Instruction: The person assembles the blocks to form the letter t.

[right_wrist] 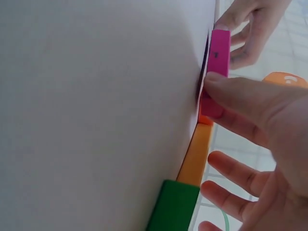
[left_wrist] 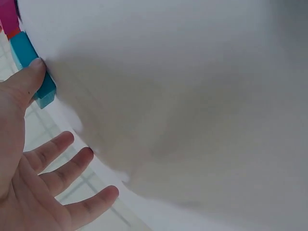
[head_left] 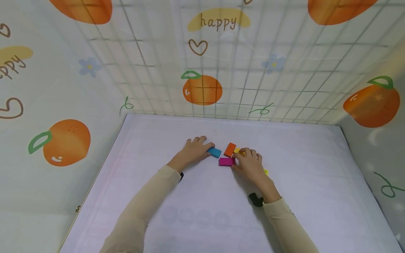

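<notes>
My left hand [head_left: 195, 149] pinches one end of a blue block [head_left: 214, 152] between thumb and forefinger; its other fingers are spread. In the left wrist view, the thumb lies across the blue block's face. My right hand [head_left: 250, 164] holds the right end of a magenta block [head_left: 226, 162] between thumb and fingers. Just beyond the magenta block lies an orange block [head_left: 230, 149], tilted. A yellow piece [head_left: 237, 150] beside it is partly hidden by the right hand.
In the right wrist view, a green block [right_wrist: 174, 207] and a yellow-orange block [right_wrist: 195, 153] sit near the right hand's fingers. Another yellow bit [head_left: 266, 172] shows beside the right wrist. Printed fabric walls [head_left: 202, 116] border the white table [head_left: 202, 196] at the back and sides.
</notes>
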`<state>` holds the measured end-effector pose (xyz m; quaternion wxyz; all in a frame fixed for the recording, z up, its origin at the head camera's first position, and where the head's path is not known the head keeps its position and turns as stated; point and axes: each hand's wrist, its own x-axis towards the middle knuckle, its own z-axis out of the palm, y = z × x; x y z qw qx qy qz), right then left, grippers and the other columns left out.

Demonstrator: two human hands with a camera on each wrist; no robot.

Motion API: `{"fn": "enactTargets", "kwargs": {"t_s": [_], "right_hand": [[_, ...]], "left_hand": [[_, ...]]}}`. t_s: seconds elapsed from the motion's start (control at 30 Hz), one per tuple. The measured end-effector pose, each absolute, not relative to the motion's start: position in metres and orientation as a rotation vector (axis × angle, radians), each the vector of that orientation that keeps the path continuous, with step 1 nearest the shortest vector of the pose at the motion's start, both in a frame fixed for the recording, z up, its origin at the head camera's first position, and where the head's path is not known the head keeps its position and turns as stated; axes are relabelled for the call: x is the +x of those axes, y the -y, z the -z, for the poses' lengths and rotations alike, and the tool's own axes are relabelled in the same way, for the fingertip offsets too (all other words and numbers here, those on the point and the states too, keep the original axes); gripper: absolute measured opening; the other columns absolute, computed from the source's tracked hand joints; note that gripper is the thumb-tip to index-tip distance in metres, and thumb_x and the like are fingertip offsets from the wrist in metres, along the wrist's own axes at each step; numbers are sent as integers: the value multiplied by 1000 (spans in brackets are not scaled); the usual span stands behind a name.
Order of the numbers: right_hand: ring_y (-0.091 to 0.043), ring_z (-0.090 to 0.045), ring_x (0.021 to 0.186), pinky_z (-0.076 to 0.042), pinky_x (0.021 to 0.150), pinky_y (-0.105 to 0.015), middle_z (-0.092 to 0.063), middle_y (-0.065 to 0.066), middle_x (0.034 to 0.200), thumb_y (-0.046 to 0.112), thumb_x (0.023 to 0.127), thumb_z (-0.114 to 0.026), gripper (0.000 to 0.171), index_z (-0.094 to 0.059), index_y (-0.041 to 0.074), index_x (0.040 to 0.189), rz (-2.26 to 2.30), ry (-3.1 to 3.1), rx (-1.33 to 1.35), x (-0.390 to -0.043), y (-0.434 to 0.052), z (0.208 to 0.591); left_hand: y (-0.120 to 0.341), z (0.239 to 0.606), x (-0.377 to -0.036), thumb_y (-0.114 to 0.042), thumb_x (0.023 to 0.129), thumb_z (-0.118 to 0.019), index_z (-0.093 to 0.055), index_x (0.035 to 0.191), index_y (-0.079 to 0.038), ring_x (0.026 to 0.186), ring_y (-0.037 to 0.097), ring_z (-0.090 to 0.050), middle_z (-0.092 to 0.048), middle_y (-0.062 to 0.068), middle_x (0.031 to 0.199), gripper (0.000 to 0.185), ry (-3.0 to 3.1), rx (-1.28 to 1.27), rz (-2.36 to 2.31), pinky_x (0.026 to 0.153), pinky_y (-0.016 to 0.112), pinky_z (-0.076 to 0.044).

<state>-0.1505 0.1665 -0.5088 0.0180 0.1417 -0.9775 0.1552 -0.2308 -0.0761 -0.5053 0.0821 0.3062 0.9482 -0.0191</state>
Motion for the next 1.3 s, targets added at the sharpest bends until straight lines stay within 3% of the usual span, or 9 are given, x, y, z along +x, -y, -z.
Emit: {"fn": "enactTargets", "kwargs": {"t_s": [0.53,1.3], "right_hand": [[-31,-42,108,-25,89,-61,-52,-11,113,36,76,-74,38,-64,19,109,-533,2969,484,-144,-167,507],[-25,-47,97,-28,87,-57,-54,-4,104,36,77,-74,36,-63,20,108,-590,2917,562,-145,-150,505]], "left_hand": [[114,492,-206,-48,89,-55,-46,130,-37,116,29,-40,-45,5,127,44,-2883,738,-107,92,57,-33],[154,500,-176,-49,89,-53,-44,131,-37,116,29,-41,-42,4,130,45,-2902,681,-160,90,52,-36]]}}
